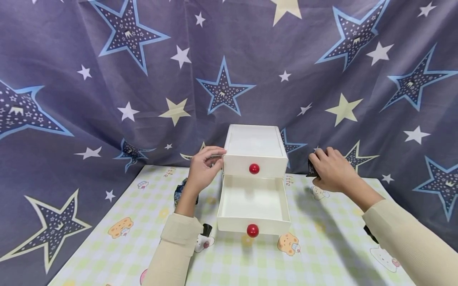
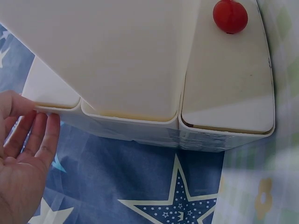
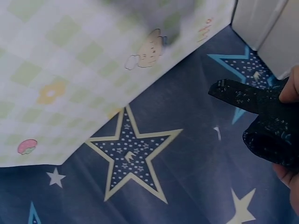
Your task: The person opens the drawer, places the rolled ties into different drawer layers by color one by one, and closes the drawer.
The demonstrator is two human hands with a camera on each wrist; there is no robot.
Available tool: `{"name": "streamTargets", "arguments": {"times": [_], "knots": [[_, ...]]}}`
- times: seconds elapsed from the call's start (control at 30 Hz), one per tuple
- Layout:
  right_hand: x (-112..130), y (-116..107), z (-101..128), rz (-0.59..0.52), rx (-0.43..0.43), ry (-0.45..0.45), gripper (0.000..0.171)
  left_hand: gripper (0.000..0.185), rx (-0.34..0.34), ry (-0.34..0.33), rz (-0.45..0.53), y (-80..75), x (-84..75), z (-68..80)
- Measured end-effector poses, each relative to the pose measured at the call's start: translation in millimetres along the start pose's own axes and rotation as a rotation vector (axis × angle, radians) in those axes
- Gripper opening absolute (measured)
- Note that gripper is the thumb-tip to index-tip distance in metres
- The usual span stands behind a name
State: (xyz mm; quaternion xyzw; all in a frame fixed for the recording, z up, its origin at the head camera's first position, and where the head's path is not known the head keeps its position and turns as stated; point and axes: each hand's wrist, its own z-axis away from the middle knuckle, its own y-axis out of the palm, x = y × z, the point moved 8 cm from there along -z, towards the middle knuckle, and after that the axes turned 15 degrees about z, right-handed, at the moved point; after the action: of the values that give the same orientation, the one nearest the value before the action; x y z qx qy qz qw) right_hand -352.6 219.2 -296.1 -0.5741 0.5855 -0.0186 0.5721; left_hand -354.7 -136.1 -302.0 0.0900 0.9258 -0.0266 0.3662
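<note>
drawer unit (image 1: 255, 151) mid-mat (image 1: 315, 246) | lower drawer (image 1: 253, 204) pulled out in front | curtain (image 1: 107, 79) behind

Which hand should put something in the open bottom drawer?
Probably the right hand: it already grips a dark cloth thing. The left hand only touches the white drawer box.

Drawer unit (image 1: 255, 147): smooth white plastic with a faint sheen; knobs (image 1: 254, 169) glossy red. Backdrop (image 1: 107, 79): matt woven cloth, star-printed. Bench cover (image 1: 322, 246): matt checked sheet. Black piece (image 3: 266, 123): speckled, dull fabric.
</note>
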Motion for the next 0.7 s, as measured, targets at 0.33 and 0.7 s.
{"name": "streamTargets", "arguments": {"times": [0.33, 0.7], "knots": [[9.4, -26.0, 1.8, -0.03, -0.113, -0.03, 0.06, 0.021, -0.004, -0.004, 0.003, 8.5, -25.0, 1.6], [25.8, -51.3, 10.3, -0.071, -0.211, -0.076, 0.057, 0.022, 0.003, 0.001, 0.006, 9.0, -26.0, 0.4]]}}
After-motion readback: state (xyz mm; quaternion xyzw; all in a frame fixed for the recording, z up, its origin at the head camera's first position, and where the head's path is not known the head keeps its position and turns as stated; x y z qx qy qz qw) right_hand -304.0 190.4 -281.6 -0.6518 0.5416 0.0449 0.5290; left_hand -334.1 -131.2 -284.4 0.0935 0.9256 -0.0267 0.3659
